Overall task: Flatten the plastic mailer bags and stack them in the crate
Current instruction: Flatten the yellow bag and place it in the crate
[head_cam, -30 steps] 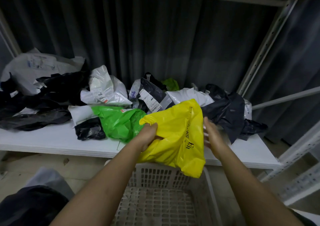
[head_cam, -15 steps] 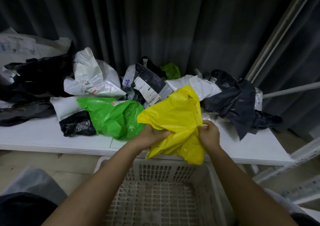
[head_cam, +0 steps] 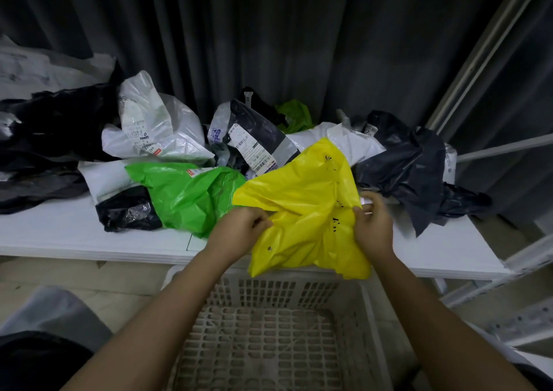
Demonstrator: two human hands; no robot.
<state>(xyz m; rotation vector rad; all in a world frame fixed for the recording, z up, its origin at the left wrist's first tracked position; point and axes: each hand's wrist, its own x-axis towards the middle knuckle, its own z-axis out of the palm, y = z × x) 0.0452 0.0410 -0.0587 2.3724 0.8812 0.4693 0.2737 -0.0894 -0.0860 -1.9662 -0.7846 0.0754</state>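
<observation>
Yellow mailer bag (head_cam: 302, 211) hangs crumpled between both grips: left hand (head_cam: 239, 229) pinches its 9 o'clock edge, right hand (head_cam: 374, 226) its 3 o'clock edge, crate (head_cam: 371, 325) at 6 o'clock.

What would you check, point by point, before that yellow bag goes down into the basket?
1. Both hands on the bag: ok. The left hand and right hand each grip the yellow bag.
2. Bag flattened: not ok. It is creased and folded over itself.
3. Bag clear of the pile: ok. It is lifted in front of the green bag and the black bag on the white shelf.
4. Crate below: ok. The crate sits directly under the hands.
5. Room in the crate: ok. Its visible floor shows no bags.
6. Anything inside the bag: cannot tell.
</observation>
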